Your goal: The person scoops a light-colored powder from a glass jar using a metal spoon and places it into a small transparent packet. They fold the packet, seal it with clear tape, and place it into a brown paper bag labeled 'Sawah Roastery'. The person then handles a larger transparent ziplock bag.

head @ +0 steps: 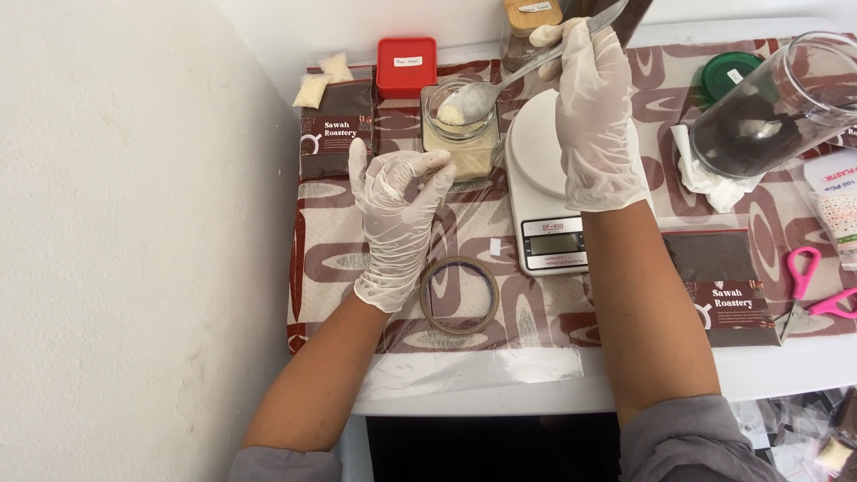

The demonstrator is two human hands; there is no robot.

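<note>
White walls close in on a small bench (536, 393) covered with a brown-and-cream patterned cloth under clear plastic.

From the head camera, looking down: the right hand (594, 116), in a white glove, is closed around the handle of a metal spoon (500, 85), and the spoon's bowl sits just above the mouth of an open glass jar (460, 138). A heap of pale granules lies in the spoon, and the same pale stuff fills the lower part of the jar. The left hand (397, 214), also gloved, has its fingers pinched together just in front of the jar; whether it grips a small clear bag I cannot tell. The jar's red lid (406, 67) lies behind it, off.

Beside the jar, a white digital scale (544, 192) stands with its platform bare, so nothing is weighed on it at this point. Two small filled packets (323, 78) of pale granules rest at the back left, above a dark printed pouch (335, 134); that much looks done already. A roll of clear tape (459, 295) lies near the left wrist. To the right are a big glass jar of dark powder (768, 116), a green lid (728, 76), another dark pouch (728, 286) and pink scissors (817, 290).
</note>
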